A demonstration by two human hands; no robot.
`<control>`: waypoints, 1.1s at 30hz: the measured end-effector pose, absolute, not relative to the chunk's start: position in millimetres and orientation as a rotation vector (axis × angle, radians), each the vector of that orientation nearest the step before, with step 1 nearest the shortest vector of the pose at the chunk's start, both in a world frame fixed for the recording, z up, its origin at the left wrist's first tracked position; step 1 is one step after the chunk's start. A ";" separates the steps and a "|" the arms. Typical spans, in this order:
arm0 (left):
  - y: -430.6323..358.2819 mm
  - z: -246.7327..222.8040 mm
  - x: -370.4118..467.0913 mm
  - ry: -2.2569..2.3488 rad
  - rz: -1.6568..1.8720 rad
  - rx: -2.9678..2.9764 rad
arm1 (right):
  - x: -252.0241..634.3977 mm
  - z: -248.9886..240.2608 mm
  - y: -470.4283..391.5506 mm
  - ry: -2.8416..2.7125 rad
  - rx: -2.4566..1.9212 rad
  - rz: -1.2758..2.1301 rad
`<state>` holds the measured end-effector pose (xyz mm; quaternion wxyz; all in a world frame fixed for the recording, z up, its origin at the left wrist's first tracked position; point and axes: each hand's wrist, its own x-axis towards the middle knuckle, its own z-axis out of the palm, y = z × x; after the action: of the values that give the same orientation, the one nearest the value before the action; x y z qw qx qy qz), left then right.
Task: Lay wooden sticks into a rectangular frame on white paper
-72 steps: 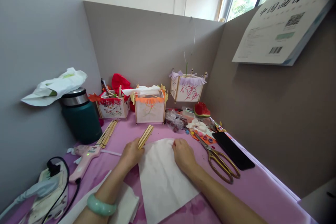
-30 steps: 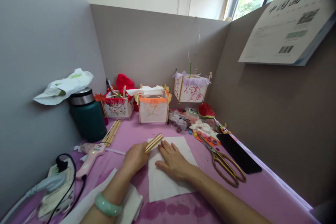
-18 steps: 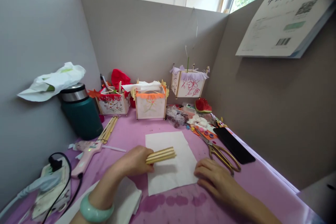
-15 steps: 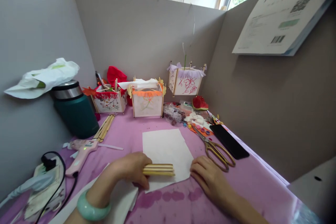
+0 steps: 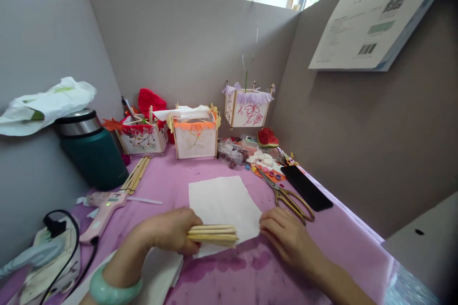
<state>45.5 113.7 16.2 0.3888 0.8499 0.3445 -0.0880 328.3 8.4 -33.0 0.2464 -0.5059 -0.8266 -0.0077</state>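
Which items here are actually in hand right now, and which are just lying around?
In use:
left hand gripping bundle of wooden sticks
right hand at edge of white paper sheet

Lying about:
scissors
glue gun
black phone
green flask

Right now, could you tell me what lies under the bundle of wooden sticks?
The white paper sheet on the pink tablecloth. The sticks hide its near edge.
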 end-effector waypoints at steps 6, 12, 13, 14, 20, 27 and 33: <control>108.7 16.5 51.9 0.830 -0.397 2.240 | 328.9 -20.6 -8.4 -2.438 -1.356 0.127; 115.1 14.4 42.6 0.895 -0.308 2.150 | 317.2 -18.1 -7.3 -2.413 -1.457 0.164; 117.0 13.5 40.6 0.925 -0.283 2.111 | 314.4 -22.4 -6.6 -2.424 -1.468 0.159; 119.1 12.2 39.0 0.959 -0.253 2.081 | 311.4 -26.7 -6.3 -2.450 -1.485 0.186; 134.9 -0.6 39.1 1.283 0.142 2.171 | 277.1 -24.9 -0.3 -2.492 -1.617 0.541; 147.2 -12.0 38.8 1.503 0.395 2.120 | 225.3 -18.8 22.5 -2.677 -1.081 0.748; 144.7 -18.2 52.5 1.503 0.479 2.169 | 222.1 -16.4 29.4 -2.751 -0.960 0.770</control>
<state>52.5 144.7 -18.2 0.2279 0.7875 0.5455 0.1739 222.1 29.4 -16.4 0.0639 -0.3178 -0.9110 0.2549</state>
